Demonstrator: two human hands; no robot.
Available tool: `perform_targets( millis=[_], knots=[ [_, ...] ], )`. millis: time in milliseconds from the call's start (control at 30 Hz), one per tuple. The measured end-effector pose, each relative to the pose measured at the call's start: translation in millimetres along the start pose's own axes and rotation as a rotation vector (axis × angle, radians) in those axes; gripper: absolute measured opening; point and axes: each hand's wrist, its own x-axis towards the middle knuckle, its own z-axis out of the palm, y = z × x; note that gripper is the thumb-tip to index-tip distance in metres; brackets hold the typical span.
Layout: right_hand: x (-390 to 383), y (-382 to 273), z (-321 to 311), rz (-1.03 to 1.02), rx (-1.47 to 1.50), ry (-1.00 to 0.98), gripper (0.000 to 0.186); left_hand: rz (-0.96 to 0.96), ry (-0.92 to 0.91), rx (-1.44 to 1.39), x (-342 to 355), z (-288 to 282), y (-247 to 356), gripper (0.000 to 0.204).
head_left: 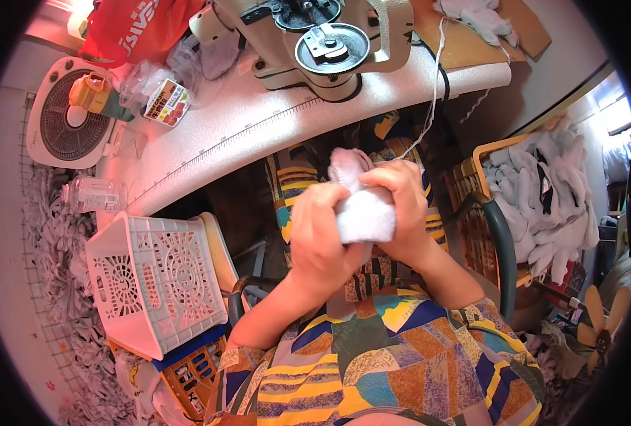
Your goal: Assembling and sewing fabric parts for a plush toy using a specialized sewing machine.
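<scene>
White plush piece [366, 217], held above the lap [295, 182] between left hand [317, 221] and right hand [404, 204], fingers [393, 177] wrapped around both sides, seemingly to steady soft, floppy fabric. At right, likely for easy reach, yellow basket [464, 187] heaped with pale plush pieces [535, 195].

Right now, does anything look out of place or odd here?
Possibly the fan at lower right: its yellow blades show no guard around them. Nearby, white gloves droop over the yellow basket's rim, making it look overfull.
</scene>
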Motion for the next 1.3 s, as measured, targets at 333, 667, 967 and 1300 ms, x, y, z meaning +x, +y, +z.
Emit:
perform_targets(
  millis=[333, 667, 967, 1300],
  knots=[
    [-2, -3, -8, -0.222, -0.112, 0.244, 0.03, 0.404, 0.124, 0.045, -20, 20, 11, 0.038],
    [-2, -22, -29, -0.278, -0.145, 0.065, 0.032, 0.493, 0.246, -0.055, -29, 27, 4, 0.036],
    [12, -16, -19, -0.233, -0.171, 0.189, 0.022, 0.417, 0.215, 0.054, -22, 17, -10, 0.034],
    [2, 24, -15, 0.753, 1.175, -0.353, 0.064, -0.348, -0.124, -0.522, 14, -7, -32, 0.027]
  ],
)
